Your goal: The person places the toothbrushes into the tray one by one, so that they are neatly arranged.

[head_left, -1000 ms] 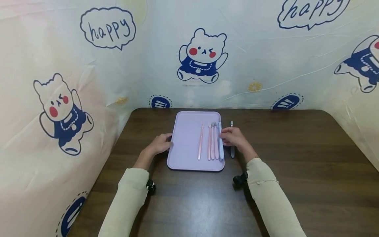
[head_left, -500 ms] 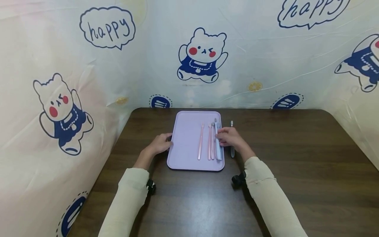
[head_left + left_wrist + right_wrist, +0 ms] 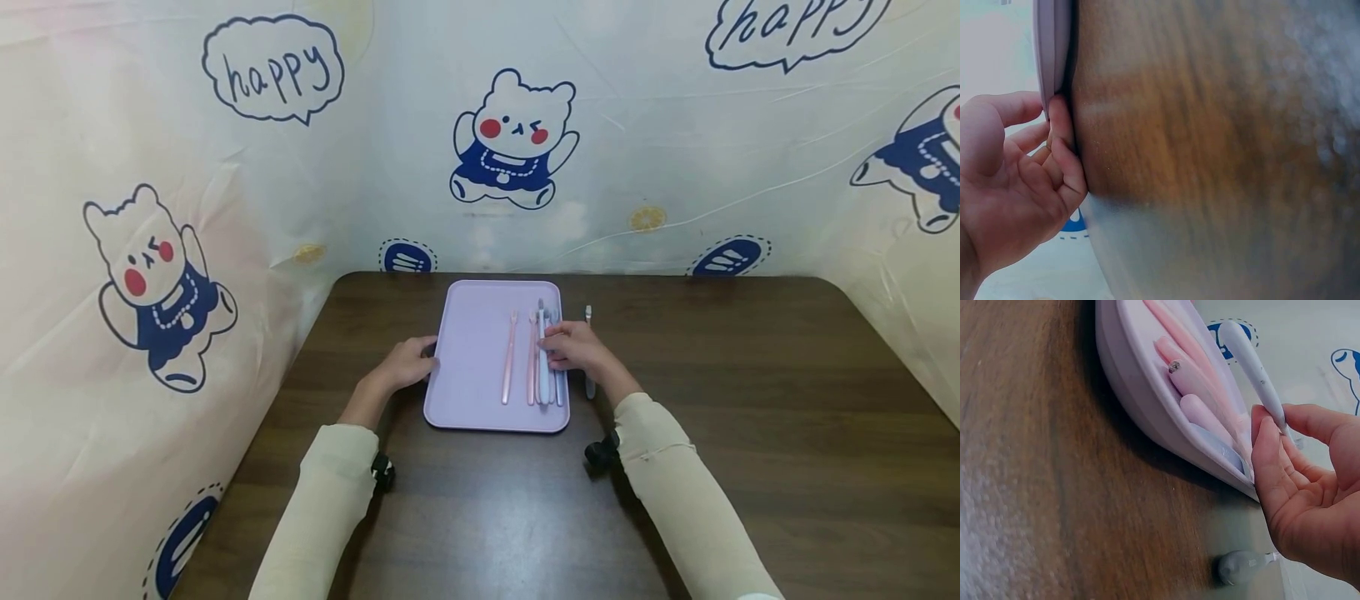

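My right hand (image 3: 577,346) pinches a pale blue toothbrush (image 3: 1250,362) between thumb and fingers, over the right side of a lilac tray (image 3: 467,358). Its rounded handle end tilts up in the right wrist view. Several pink toothbrushes (image 3: 532,375) lie side by side beneath it, partly covered by the held one and the fingers. One more pink toothbrush (image 3: 508,367) lies apart, to their left. A blue toothbrush (image 3: 1217,445) rests along the tray's right wall. My left hand (image 3: 408,362) grips the tray's left edge, fingertips at its underside.
A grey-blue toothbrush (image 3: 590,387) lies on the dark wooden table (image 3: 495,508), just right of the tray. Behind the table's far edge hangs a printed sheet (image 3: 637,150), which also runs along the left side.
My right hand has carried the pale blue toothbrush leftward from the tray's right edge to above the pink ones, uncovering the blue one at the wall. My left hand stays at the tray edge.
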